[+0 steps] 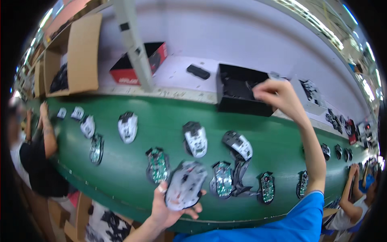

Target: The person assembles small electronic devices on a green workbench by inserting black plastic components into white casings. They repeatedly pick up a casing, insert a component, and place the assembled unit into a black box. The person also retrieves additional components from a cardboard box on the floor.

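Observation:
My left hand [165, 209], low in the middle, grips the pale upper shell of a computer mouse [186, 186] by its edges, its hollow inner side facing up. My right hand [278, 96] reaches over a black open box [246, 105] on the ledge. Its fingers are pinched together, slightly blurred, and whatever they may hold is too small to make out. Close to the held shell lie mouse bases with green circuit boards [158, 166] [222, 180]. A white and grey mouse shell [196, 139] rests just beyond it, and another shell [238, 144] sits on crumpled black parts [240, 177].
The green work surface [109, 181] carries several more mouse shells and boards to either side. Along the back ledge stand a red box [125, 70], a cardboard box [82, 56] and a white tray [312, 97]. A metal post [135, 44] rises there. Other people sit left and right.

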The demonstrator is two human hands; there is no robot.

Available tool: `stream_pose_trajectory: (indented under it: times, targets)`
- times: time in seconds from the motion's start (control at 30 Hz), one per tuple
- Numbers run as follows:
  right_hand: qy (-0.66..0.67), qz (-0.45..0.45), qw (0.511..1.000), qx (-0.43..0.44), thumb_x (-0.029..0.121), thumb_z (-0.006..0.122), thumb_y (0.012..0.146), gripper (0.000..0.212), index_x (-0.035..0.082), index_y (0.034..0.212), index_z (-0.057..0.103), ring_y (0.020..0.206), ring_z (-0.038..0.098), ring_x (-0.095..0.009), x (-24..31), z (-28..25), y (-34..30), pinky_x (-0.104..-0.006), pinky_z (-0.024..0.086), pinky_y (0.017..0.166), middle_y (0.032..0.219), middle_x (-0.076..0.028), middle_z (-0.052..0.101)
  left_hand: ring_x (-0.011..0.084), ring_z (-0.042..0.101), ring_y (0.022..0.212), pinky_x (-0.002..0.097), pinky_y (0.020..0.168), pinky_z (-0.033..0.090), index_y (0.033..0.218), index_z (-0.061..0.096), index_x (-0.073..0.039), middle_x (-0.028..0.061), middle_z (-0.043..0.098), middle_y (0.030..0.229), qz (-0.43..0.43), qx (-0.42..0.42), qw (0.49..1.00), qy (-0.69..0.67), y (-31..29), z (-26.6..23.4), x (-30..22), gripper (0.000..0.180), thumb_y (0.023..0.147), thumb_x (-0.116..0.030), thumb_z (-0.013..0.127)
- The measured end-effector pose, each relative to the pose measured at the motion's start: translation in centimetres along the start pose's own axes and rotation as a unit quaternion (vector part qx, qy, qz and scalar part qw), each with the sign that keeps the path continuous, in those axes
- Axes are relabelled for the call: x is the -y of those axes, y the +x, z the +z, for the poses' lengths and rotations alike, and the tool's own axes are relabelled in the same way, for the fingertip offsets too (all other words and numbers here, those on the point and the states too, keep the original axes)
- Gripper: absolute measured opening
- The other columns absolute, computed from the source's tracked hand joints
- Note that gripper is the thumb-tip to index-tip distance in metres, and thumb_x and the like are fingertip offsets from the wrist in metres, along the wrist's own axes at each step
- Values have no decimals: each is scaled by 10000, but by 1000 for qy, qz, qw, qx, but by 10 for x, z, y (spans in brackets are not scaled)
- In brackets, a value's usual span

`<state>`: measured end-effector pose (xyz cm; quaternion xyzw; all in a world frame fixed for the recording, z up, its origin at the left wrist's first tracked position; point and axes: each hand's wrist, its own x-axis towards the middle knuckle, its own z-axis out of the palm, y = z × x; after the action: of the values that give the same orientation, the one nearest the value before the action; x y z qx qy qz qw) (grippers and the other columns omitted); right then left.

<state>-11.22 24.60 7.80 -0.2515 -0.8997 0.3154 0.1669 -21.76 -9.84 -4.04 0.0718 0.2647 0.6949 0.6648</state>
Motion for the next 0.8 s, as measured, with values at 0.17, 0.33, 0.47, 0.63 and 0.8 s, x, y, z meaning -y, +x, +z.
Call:
stream_pose_trajectory:
  times: [0.17,0.33,0.47,0.63,0.8]
  targets:
    - [-229,-474,849,41,139,629,607,274,47,864,632,647,531,-115,90,40,-121,-230,432,456,803,-6,541,281,627,884,412,760,547,1339,363,-19,206,543,1174,-94,61,993,36,-1,28,5,739,840,-558,434]
    - [-280,-524,799,96,154,618,606,192,22,746,615,671,446,-97,102,59,-152,-223,272,403,707,2,432,133,584,840,315,648,505,1185,488,-60,71,579,992,-121,20,989,83,-17,48,19,541,892,-511,433]
    - [-299,-537,779,122,149,619,616,165,14,709,607,667,431,-105,102,60,-166,-225,274,406,689,-3,405,84,486,793,221,662,388,1127,493,-52,8,512,916,-109,-41,973,200,-26,65,25,492,905,-486,433]
    - [-335,-542,763,107,159,616,606,151,19,660,593,669,428,-120,108,59,-181,-222,269,412,688,-11,402,84,446,848,233,736,385,1202,448,-2,21,480,952,-68,28,966,247,-28,62,32,470,890,-353,452]
    - [-418,-542,724,88,157,617,531,238,25,725,649,663,426,-97,113,61,-194,-209,254,407,866,-6,560,88,452,915,253,799,395,1262,398,29,43,488,1014,1,73,935,346,-32,56,27,492,813,-141,505]
